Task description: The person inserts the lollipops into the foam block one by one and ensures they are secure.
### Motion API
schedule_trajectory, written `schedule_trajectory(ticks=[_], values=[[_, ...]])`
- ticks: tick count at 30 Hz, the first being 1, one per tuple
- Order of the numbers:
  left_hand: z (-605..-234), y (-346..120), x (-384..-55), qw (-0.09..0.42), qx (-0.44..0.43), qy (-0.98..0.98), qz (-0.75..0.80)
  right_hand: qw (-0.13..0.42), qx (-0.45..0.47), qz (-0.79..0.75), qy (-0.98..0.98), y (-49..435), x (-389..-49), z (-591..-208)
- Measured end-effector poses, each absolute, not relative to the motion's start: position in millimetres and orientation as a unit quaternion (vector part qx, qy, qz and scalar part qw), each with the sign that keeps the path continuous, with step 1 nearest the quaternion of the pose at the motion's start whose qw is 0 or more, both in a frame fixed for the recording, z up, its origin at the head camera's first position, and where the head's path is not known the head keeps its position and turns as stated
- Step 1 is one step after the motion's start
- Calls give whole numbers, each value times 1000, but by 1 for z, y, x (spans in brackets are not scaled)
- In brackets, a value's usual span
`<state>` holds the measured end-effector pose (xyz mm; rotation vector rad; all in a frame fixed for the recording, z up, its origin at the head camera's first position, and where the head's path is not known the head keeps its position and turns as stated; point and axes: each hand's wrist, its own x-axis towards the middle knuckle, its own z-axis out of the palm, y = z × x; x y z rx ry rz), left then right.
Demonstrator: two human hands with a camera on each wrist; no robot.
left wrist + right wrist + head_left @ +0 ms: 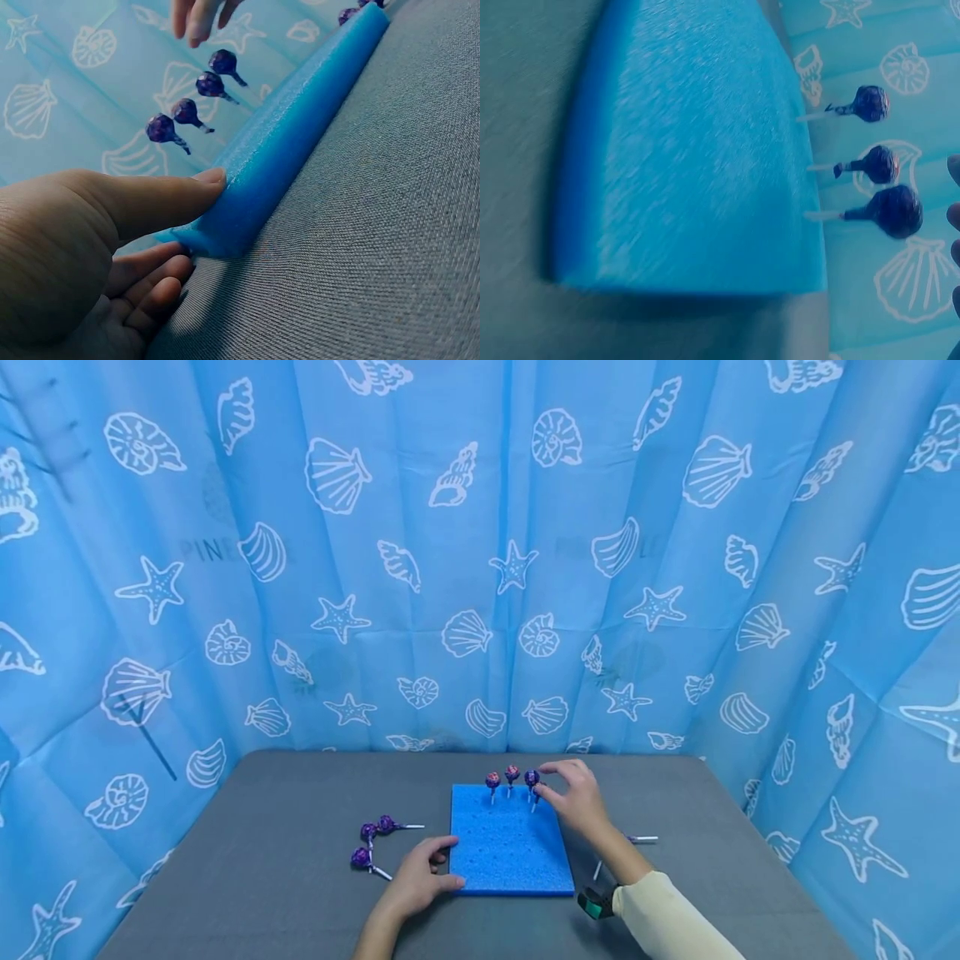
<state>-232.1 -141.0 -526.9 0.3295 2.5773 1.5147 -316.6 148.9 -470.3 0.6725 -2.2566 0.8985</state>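
A blue foam block lies on the table. My left hand grips its left edge; in the left wrist view the thumb rests on top and curled fingers sit at the lower corner. Wrapped lollipops stand by their sticks in a row along the far edge: one at the left, one beside it, and a dark purple one. Another lollipop leans under my right hand, partly covered in the head view. In the left wrist view the right hand's fingers hang loose above the row, holding nothing.
Purple lollipops lie on the grey table left of the block. On the right, white lollipop sticks show around my forearm. A dark wrist device sits at the right sleeve. A blue shell-print curtain surrounds the table.
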Motion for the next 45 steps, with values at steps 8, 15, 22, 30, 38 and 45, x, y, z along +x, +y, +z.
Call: schedule_trajectory(ticks=[8, 15, 22, 30, 38, 45], values=[[-527, -142, -231, 60, 114, 857, 499, 286, 228, 331, -870, 166, -308, -478], [-527, -141, -231, 63, 116, 856, 501, 260, 204, 323, -887, 178, -301, -486], [-526, -142, -231, 65, 114, 856, 500, 243, 204, 315, -894, 192, -299, -495], [-526, -142, -231, 65, 117, 855, 500, 179, 169, 328, -912, 210, -297, -504], [-526, -141, -230, 60, 116, 858, 496, 100, 160, 327, -926, 225, -295, -503], [-524, -141, -229, 66, 106, 858, 499, 11, 171, 358, -918, 240, -295, -493]])
